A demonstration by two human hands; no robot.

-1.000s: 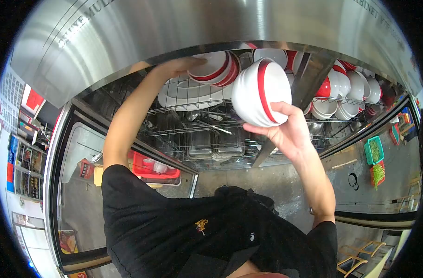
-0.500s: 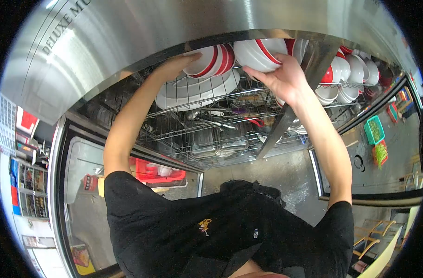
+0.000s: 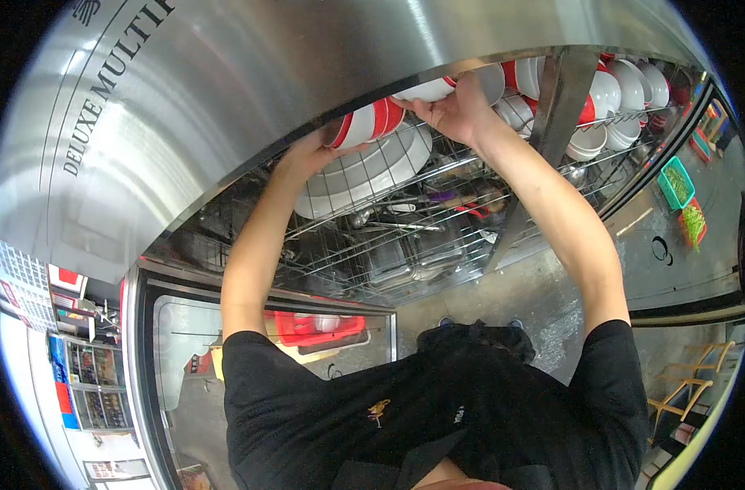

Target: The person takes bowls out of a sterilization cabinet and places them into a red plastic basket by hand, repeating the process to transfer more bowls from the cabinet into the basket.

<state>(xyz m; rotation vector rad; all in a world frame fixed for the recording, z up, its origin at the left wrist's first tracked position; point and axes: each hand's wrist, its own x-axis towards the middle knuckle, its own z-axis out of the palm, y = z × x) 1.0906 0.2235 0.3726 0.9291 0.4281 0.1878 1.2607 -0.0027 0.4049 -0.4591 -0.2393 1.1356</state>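
On the upper wire rack of a steel cabinet, my left hand (image 3: pixel 309 153) is at the left end of a row of nested white bowls with red bands (image 3: pixel 364 124), its fingers partly hidden behind them. Just right of that row, my right hand (image 3: pixel 452 113) grips a white bowl with a red stripe (image 3: pixel 426 90), its top cut off by the cabinet's edge. Below the bowls lie large white oval plates (image 3: pixel 364 175). Further white bowls (image 3: pixel 515 113) sit to the right of my right hand.
A steel post (image 3: pixel 562 98) divides the rack, with more bowls (image 3: pixel 605 96) beyond it. Utensils (image 3: pixel 401 214) and clear containers (image 3: pixel 389 265) lie on lower shelves. Open glass doors (image 3: pixel 389 336) flank me. A red basket (image 3: pixel 319 328) stands behind the left door.
My right hand has carried its bowl up and left onto the rack beside the bowl row. My left hand has shifted lower round the row's end. The view has turned.
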